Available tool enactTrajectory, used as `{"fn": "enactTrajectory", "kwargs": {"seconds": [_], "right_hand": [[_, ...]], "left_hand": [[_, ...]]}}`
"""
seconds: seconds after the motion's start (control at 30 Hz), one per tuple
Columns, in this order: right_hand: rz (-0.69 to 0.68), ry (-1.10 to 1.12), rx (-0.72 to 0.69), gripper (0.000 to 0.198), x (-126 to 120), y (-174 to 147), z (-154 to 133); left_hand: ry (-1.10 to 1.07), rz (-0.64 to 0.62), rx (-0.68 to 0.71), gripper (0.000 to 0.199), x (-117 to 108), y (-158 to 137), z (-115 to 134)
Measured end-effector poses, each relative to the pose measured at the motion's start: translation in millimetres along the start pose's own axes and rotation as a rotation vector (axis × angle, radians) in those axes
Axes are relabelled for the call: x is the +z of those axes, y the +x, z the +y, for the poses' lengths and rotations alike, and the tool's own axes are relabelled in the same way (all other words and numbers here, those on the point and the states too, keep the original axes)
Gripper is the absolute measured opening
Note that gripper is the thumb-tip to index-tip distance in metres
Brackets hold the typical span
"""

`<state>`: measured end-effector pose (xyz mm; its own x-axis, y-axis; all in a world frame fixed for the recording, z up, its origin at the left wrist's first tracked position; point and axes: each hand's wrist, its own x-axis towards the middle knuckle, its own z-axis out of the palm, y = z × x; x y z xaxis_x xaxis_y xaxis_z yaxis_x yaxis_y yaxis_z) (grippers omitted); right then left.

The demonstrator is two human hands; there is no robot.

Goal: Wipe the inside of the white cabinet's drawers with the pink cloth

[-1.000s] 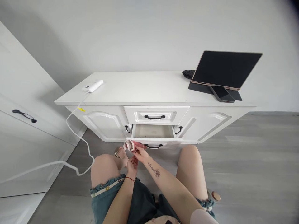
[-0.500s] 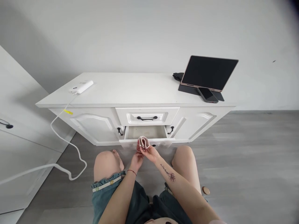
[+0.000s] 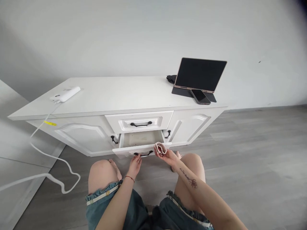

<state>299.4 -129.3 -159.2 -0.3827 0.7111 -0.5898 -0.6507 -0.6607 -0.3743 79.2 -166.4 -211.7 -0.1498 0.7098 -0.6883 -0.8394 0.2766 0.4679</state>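
**Roll held at the open drawer's right corner**

The right hand [image 3: 168, 155] grips a small rolled cloth [image 3: 160, 148], pinkish-white, fingers curled under it, just above the front right corner of the open lower drawer [image 3: 141, 139]. The left hand [image 3: 135, 162] reaches up with fingers loosely spread, fingertips touching the black handle [image 3: 143, 154] on the drawer front. The drawer is pulled out past the cabinet [image 3: 79, 135] face, and the pale bottom that shows looks bare. The upper drawer [image 3: 139, 121] is shut, its lip overhanging the back of the opening. Both knees flank the drawer front, close to it. On top, a tablet [image 3: 200, 74] and phone [image 3: 200, 96] stand near the right edge, and a power bank [image 3: 64, 94] near the left, its cable [image 3: 48, 156] trailing to the floor.
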Motion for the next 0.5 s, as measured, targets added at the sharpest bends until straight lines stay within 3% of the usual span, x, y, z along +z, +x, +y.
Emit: {"fn": "enactTrajectory", "kwargs": {"seconds": [0.2, 0.4, 0.5], "right_hand": [[0.083, -0.087, -0.052, 0.022, -25, -27, -43], [0.252, 0.099, -0.385, 0.015, -49, -44, -69], [0.289, 0.002, -0.500, 0.009, -63, -36, -67]], "left_hand": [[0.072, 0.032, -0.011, 0.032, 2, 9, 5], [0.134, 0.072, -0.025, 0.033, 10, 13, 13], [0.166, 0.086, -0.027, 0.033, 20, 21, 19]]}}
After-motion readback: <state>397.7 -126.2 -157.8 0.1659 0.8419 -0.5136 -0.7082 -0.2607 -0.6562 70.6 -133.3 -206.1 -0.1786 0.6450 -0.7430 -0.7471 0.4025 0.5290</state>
